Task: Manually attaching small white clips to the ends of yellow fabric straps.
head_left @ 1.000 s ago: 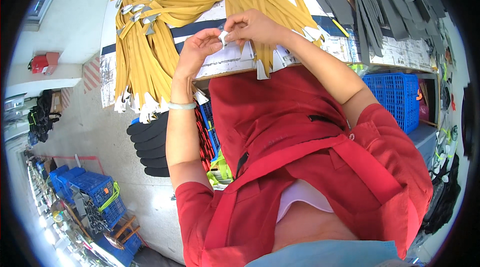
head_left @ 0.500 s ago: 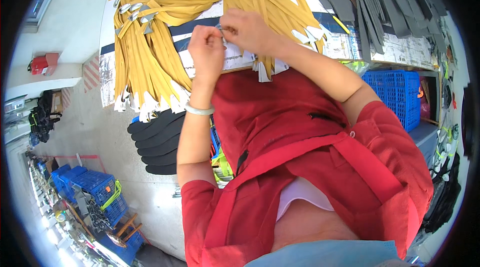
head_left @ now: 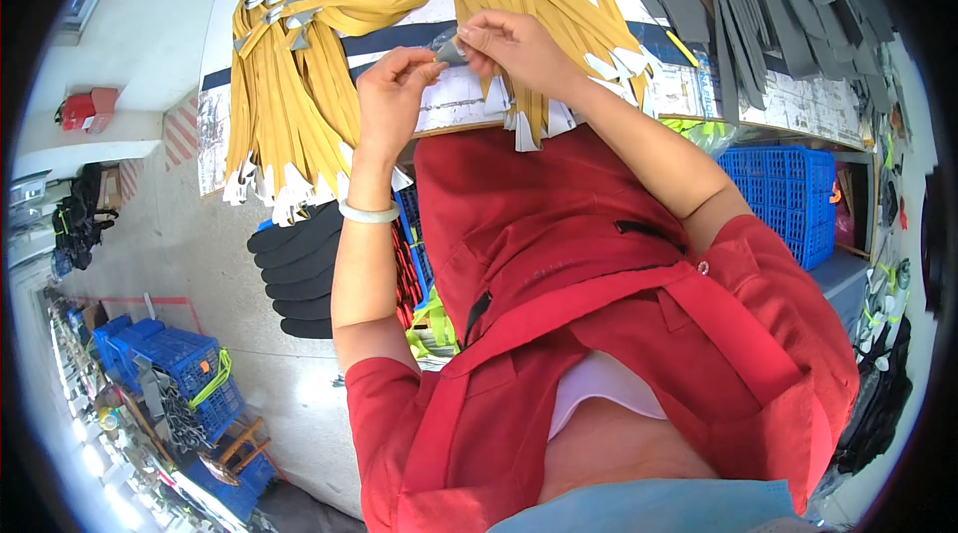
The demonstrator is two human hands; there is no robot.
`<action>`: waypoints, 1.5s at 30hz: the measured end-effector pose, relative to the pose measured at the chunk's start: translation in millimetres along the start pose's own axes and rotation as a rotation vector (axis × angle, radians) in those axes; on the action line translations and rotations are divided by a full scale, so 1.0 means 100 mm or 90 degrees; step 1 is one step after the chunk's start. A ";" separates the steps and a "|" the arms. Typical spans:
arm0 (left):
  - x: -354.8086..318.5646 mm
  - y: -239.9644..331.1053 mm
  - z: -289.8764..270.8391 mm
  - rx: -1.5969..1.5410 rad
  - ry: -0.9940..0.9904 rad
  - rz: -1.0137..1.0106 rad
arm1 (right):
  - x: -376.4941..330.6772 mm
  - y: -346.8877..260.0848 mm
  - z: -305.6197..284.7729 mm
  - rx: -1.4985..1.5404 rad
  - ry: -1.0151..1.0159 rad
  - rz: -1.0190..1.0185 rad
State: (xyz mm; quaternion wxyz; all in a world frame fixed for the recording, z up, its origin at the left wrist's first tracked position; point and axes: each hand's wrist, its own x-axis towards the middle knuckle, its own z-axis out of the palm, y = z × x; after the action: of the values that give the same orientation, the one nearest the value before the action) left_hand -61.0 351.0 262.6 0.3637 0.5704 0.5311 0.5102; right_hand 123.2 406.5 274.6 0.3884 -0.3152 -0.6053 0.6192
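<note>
Above the table's front edge, a small shiny grey piece (head_left: 451,51) with a clear, film-like part stretches between my hands; its exact kind is too small to tell. My right hand (head_left: 521,52) pinches its right side with thumb and fingers. The fingertips of my left hand (head_left: 391,99) are closed at its lower left end. To the left lies a thick bundle of mustard-yellow straps (head_left: 309,99), their ends white or silvery and drooping over the edge. A second fan of yellow straps (head_left: 534,4) spreads behind my right hand.
Dark grey strips (head_left: 773,4) cover the right of the white table (head_left: 689,89), by a yellow pen-like stick (head_left: 682,49). Beneath stands a blue crate (head_left: 778,199). Stacked black pads (head_left: 297,268) sit below the left edge. More blue crates (head_left: 190,368) stand on the floor.
My hands have drawn slightly apart, the left one moving left and down, the right one a little right. The grey piece between them now shows more. The view has shifted slightly.
</note>
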 end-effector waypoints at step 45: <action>-0.02 -0.10 0.02 -0.351 -0.044 -0.071 | 0.09 0.00 -0.06 0.044 -0.222 0.089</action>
State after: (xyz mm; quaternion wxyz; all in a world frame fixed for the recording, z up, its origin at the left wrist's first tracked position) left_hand -61.7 351.2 252.5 0.5506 0.4366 0.3904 0.5949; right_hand 123.7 417.6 274.8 0.2444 -0.2306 -0.6185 0.7104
